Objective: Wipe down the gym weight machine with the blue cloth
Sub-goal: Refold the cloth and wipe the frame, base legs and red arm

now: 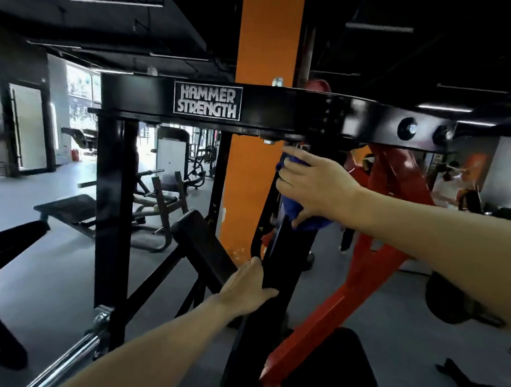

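Black weight machine [284, 107] in a dim gym, orange pillar [269, 43] behind.
Right hand [318, 185] clamped the blue cloth [289, 207] against its upright; left hand [249, 286] gripped lower down, above the grey floor [46, 269].

I see gym. Big black weight machine [284, 107] with "Hammer Strength" sign [207, 101], benches [65, 207] on grey floor [46, 269], orange pillar [270, 31], red machine arms [374, 247].

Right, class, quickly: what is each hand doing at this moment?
Left hand: grips the black upright post of the machine, lower down.
Right hand: holds the blue cloth against the same post, just under the top beam.
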